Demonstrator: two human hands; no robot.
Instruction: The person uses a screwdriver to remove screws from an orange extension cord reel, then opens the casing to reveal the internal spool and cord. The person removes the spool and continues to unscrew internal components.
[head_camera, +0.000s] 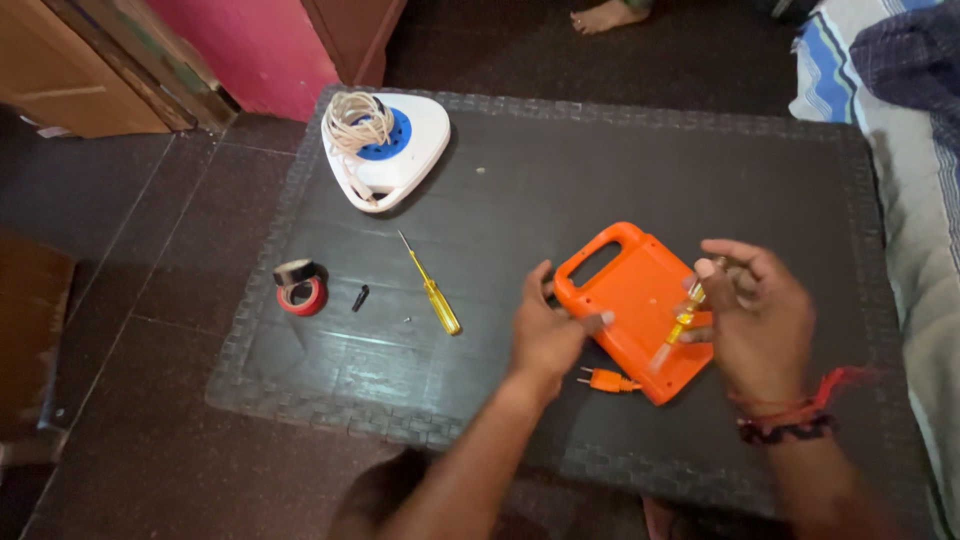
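An orange plastic case with a handle slot (632, 300) lies flat on the dark low table (560, 180). My left hand (545, 335) rests on its left edge, thumb and fingers pinching the rim. My right hand (760, 315) hovers over the case's right side and holds a small screwdriver with a clear yellow handle (683, 322), tip pointing down at the case. An orange plug (608, 380) sticks out just below the case.
A yellow-handled screwdriver (432, 290) lies at the table's middle. Left of it sit a red tape roll (303, 296), a black tape roll (295, 271) and a small black piece (360, 297). A white-and-blue reel with coiled cord (385, 145) stands far left. A striped bed (900, 130) runs along the right.
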